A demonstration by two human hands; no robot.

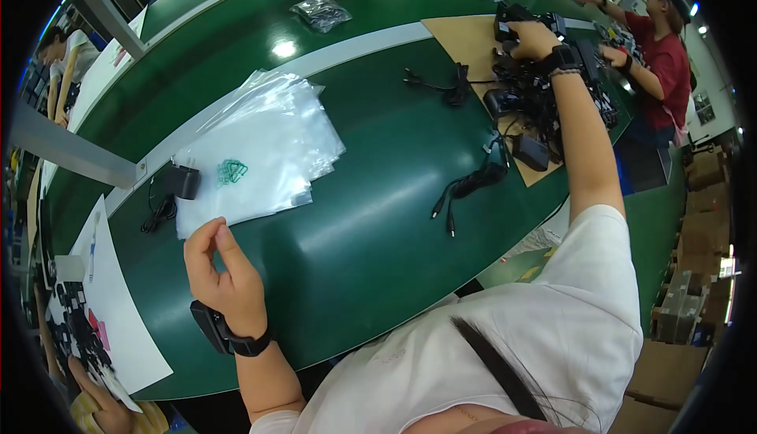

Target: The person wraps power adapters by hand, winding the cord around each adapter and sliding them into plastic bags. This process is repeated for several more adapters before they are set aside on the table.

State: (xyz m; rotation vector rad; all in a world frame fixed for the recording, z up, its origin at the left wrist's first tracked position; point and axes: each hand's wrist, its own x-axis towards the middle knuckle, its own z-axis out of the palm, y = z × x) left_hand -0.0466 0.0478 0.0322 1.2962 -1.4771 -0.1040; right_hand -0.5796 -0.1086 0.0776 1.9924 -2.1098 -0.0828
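My left hand [226,280] hovers by the near edge of a stack of clear plastic bags [268,146], thumb and forefinger pinched together. Whether anything small is between those fingertips is too hard to see. On the bags lies a cluster of small green loops [231,171]. A black power adapter [183,182] with a coiled cord rests at their left edge. Far to the right, my right hand [534,41] reaches over a heap of black adapters and cables [544,99], its fingers curled on a black power adapter [511,18] at the far end.
Loose black cables [473,183] lie left of the heap, which sits on cardboard [457,40]. A bagged item [321,13] is on the green surface behind a pale ledge. A co-worker in red [666,59] stands at right; others are at left. White paper [118,316] covers the left end.
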